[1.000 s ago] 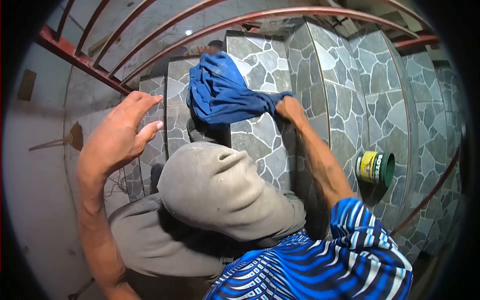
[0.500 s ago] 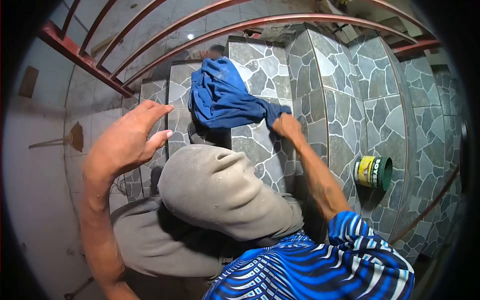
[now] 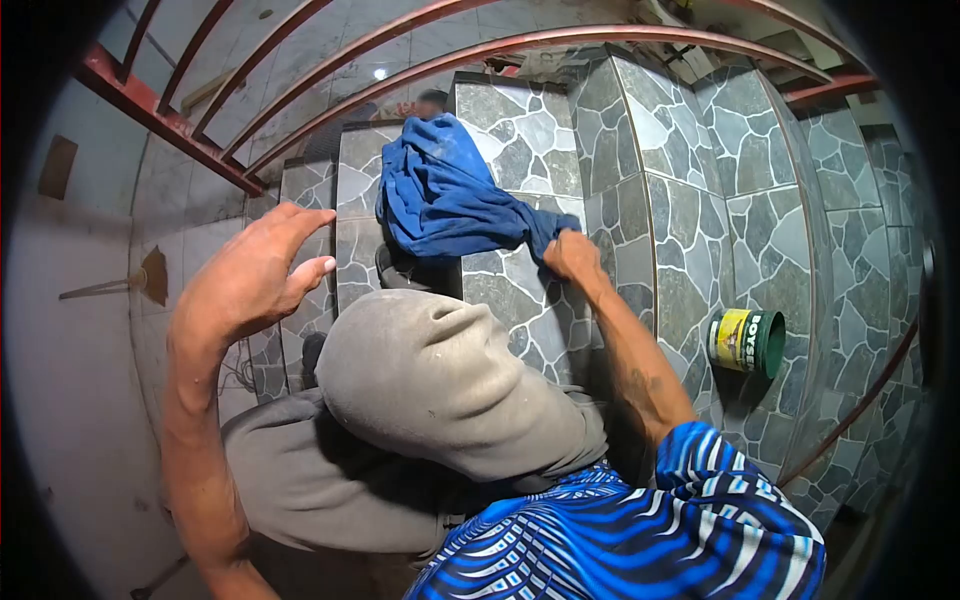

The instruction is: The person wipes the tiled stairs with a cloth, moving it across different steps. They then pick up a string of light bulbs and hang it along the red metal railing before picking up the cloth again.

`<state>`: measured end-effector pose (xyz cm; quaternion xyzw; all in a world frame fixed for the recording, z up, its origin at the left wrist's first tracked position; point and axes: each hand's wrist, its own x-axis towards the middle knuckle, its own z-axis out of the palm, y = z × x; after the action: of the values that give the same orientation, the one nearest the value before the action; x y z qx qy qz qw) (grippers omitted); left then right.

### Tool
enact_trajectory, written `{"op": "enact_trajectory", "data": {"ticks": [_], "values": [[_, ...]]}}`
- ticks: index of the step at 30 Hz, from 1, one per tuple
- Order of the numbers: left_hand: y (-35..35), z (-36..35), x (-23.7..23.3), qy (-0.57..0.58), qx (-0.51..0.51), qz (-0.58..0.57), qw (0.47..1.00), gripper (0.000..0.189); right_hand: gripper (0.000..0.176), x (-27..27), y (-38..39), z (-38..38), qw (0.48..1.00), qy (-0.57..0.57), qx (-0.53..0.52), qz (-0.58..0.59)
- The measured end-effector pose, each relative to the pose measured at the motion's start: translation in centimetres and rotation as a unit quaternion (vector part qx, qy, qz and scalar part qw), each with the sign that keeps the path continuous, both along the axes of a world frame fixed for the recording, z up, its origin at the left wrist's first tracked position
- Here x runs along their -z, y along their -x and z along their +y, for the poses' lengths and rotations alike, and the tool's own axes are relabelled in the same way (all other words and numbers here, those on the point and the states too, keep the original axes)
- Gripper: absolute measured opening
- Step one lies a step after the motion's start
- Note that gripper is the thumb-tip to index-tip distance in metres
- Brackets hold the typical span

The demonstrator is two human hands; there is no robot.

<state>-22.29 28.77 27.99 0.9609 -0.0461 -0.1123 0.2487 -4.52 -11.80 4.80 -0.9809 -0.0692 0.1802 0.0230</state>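
A blue cloth [image 3: 435, 190], looking like a garment, lies bunched over the stone-patterned tiled step [image 3: 520, 130]. My right hand [image 3: 573, 255] is closed around the twisted right end of this cloth, low over the tiles. Out to the left, my left hand [image 3: 255, 265] hangs in the air, its fingers and thumb apart and nothing between them. It is nearest to the edge of the steps and does not touch the cloth. My bent knee in grey trousers [image 3: 410, 370] fills the middle of the view.
A green paint bucket [image 3: 745, 342] lies on its side on the tiles at right. Red metal railing bars [image 3: 430, 65] curve across the top. A broom [image 3: 150, 277] is at the far left. Beyond the cloth, part of another person's head [image 3: 432, 100] shows.
My left hand has shifted slightly left. The right hand keeps its hold on the cloth, almost unmoved.
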Motion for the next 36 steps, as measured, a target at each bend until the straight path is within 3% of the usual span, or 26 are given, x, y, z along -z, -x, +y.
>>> {"op": "enact_trajectory", "data": {"ticks": [3,5,7,12,13,15,18,21,23,25,26,27,29,31,32,33,35,36], "values": [[0.0,-0.1,0.8,-0.01,0.014,0.004,1.0,0.045,0.034,1.2,-4.0,-0.4,0.999,-0.019,-0.016,-0.032],[0.0,-0.3,1.4,-0.023,0.037,-0.004,0.999,0.046,0.036,1.9,-4.7,0.0,0.992,0.078,-0.097,-0.015],[0.0,-0.7,0.8,-0.009,0.024,0.015,1.0,0.046,0.04,2.8,-3.0,0.2,0.985,0.123,-0.077,-0.093],[0.1,-0.5,-0.3,-0.016,-0.031,0.064,0.997,0.045,0.048,1.6,-1.6,2.4,0.995,0.028,-0.031,-0.092],[0.0,-0.7,-0.4,-0.02,-0.033,0.068,0.997,0.045,0.048,0.8,-2.6,3.2,0.98,0.081,-0.18,0.013],[-0.5,-1.3,-0.4,-0.019,-0.023,0.064,0.997,0.045,0.047,4.1,-1.1,5.9,0.969,-0.026,-0.146,-0.199],[-1.8,-2.2,-0.4,0.001,0.011,0.048,0.999,0.045,0.045,3.9,0.5,6.7,0.924,-0.148,-0.277,-0.218],[-2.4,-2.3,0.4,0.01,0.024,0.022,0.999,0.045,0.043,3.4,-1.4,3.3,0.923,-0.18,-0.257,-0.225],[-2.2,-2.0,0.9,0.002,0.036,0.001,0.999,0.045,0.048,2.1,-2.6,3.6,0.977,-0.08,-0.171,-0.102],[-1.8,-2.3,0.1,-0.01,0.02,0.034,0.999,0.045,0.049,4.0,-1.1,6.1,0.967,-0.021,-0.161,-0.194],[-1.9,-2.3,-0.4,-0.019,0.013,0.045,0.999,0.045,0.05,4.2,0.1,6.4,0.937,-0.009,-0.253,-0.241],[-2.1,-2.2,-0.4,-0.011,0.011,0.039,0.999,0.045,0.051,4.0,1.5,6.1,0.922,-0.105,-0.291,-0.234],[-1.6,-2.1,-0.3,0.004,0.006,0.039,0.999,0.044,0.053,2.3,0.8,3.6,0.931,-0.161,-0.305,-0.117],[-1.5,-1.6,-0.1,-0.009,0.01,0.033,0.999,0.045,0.054,1.2,-2.0,3.5,0.962,-0.105,-0.232,-0.095],[-1.2,-1.4,0.1,-0.014,0.014,0.036,0.999,0.045,0.054,2.0,-3.7,3.9,0.975,-0.084,-0.182,-0.095],[-0.7,-1.2,0.3,-0.015,0.013,0.027,0.999,0.045,0.058,5.5,-5.3,4.0,0.969,0.016,-0.191,-0.158],[-0.2,-0.9,0.5,-0.017,0.017,0.003,1.0,0.046,0.064,4.4,-2.2,6.6,0.972,-0.024,-0.149,-0.179],[-0.2,-1.0,0.2,-0.01,0.013,0.009,1.0,0.046,0.068,3.9,0.4,6.7,0.959,-0.018,-0.209,-0.189]]}}
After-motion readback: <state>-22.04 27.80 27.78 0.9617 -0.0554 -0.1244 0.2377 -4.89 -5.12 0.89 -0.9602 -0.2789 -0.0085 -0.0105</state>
